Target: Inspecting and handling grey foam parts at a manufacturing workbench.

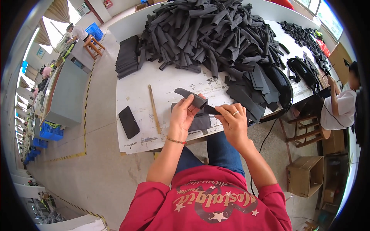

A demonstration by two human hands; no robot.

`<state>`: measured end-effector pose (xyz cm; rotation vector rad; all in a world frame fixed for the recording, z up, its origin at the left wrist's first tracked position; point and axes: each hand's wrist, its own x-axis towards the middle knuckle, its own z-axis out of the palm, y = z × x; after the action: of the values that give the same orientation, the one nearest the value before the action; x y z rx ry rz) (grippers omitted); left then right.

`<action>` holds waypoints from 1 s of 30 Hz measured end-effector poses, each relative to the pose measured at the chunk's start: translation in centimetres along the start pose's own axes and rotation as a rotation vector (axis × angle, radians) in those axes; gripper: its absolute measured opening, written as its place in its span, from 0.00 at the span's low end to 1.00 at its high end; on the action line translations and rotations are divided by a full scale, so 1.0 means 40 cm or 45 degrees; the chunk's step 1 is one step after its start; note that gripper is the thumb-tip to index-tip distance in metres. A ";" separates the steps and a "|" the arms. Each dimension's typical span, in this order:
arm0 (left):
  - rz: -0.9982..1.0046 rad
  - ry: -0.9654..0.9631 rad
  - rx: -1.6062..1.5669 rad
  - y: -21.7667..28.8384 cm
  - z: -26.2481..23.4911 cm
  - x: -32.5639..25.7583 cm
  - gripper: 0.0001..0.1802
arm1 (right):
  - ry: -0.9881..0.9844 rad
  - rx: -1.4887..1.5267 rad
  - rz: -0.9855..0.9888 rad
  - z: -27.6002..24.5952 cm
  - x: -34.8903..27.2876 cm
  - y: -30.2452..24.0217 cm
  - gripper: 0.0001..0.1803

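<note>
My left hand (185,112) is closed around a dark grey fabric strip (196,101), its thumb lying along the folded material. My right hand (233,122) pinches a black end of fabric (209,110) beside it; whether this is the same piece I cannot tell. Both hands are above the table's near edge. Beneath them lies a small stack of flat dark pieces (200,123), partly hidden by my left hand and the held fabric. A wooden stick (154,109) and a black phone (129,122) rest to the left of my hands.
A large heap of rolled black fabric pieces (208,34) covers the back of the white table (133,90). A neat stack (127,57) stands at its left, loose flat pieces (254,90) at its right. A person (341,106) sits at far right, near a cardboard box (305,176).
</note>
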<state>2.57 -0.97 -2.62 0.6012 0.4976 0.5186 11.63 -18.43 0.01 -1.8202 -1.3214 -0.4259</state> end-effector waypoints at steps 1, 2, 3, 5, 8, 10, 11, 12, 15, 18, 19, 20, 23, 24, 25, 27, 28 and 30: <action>-0.010 0.003 0.031 0.001 0.010 -0.007 0.14 | 0.024 -0.064 -0.029 0.001 0.003 0.002 0.17; -0.020 0.005 0.061 -0.001 0.015 -0.012 0.15 | 0.024 -0.064 -0.030 0.001 0.005 0.005 0.17; -0.016 0.007 0.060 -0.004 0.012 -0.012 0.15 | 0.036 -0.112 -0.050 0.001 0.007 0.007 0.16; -0.031 -0.005 0.041 -0.013 0.002 -0.011 0.14 | 0.048 -0.158 -0.072 0.002 0.010 0.007 0.16; -0.013 0.003 0.065 -0.013 0.005 -0.019 0.12 | 0.064 -0.238 -0.123 0.004 0.019 0.006 0.15; -0.020 -0.006 0.042 -0.016 0.001 -0.016 0.11 | 0.076 -0.277 -0.167 0.004 0.022 0.004 0.15; -0.030 -0.016 0.021 -0.017 0.000 -0.016 0.11 | 0.075 -0.276 -0.171 0.000 0.023 0.003 0.15; -0.027 -0.014 0.019 -0.016 0.001 -0.013 0.11 | 0.073 -0.237 -0.137 -0.005 0.023 0.002 0.16; -0.050 0.030 -0.026 -0.011 0.005 -0.007 0.12 | 0.057 -0.181 -0.100 -0.009 0.018 -0.001 0.16; -0.047 0.016 -0.002 -0.006 0.005 -0.011 0.12 | 0.029 -0.171 -0.100 -0.011 0.024 -0.006 0.17; -0.051 0.014 0.026 -0.006 0.004 -0.013 0.13 | 0.015 -0.176 -0.105 -0.012 0.027 -0.008 0.17; -0.054 0.012 0.054 -0.006 0.005 -0.015 0.13 | 0.015 -0.179 -0.104 -0.012 0.028 -0.006 0.17; -0.080 -0.034 0.040 -0.012 0.022 -0.026 0.13 | 0.023 -0.223 -0.130 -0.017 0.033 0.002 0.18; -0.087 -0.044 0.038 -0.015 0.025 -0.030 0.13 | 0.022 -0.258 -0.170 -0.018 0.035 0.003 0.18; -0.069 -0.034 0.037 -0.011 0.024 -0.036 0.13 | 0.020 -0.293 -0.209 -0.018 0.036 0.004 0.19; -0.032 -0.041 0.041 -0.006 0.019 -0.042 0.14 | 0.005 -0.329 -0.223 -0.013 0.036 0.001 0.19; -0.037 -0.048 0.039 -0.011 0.024 -0.045 0.14 | -0.012 -0.351 -0.241 -0.008 0.036 -0.001 0.19; 0.136 -0.084 0.192 -0.015 0.036 -0.058 0.15 | -0.021 -0.372 -0.247 0.004 0.029 -0.006 0.22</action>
<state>1.82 -3.32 -1.30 0.7897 0.4462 0.5637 11.83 -17.56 0.80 -1.9386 -1.5170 -0.7427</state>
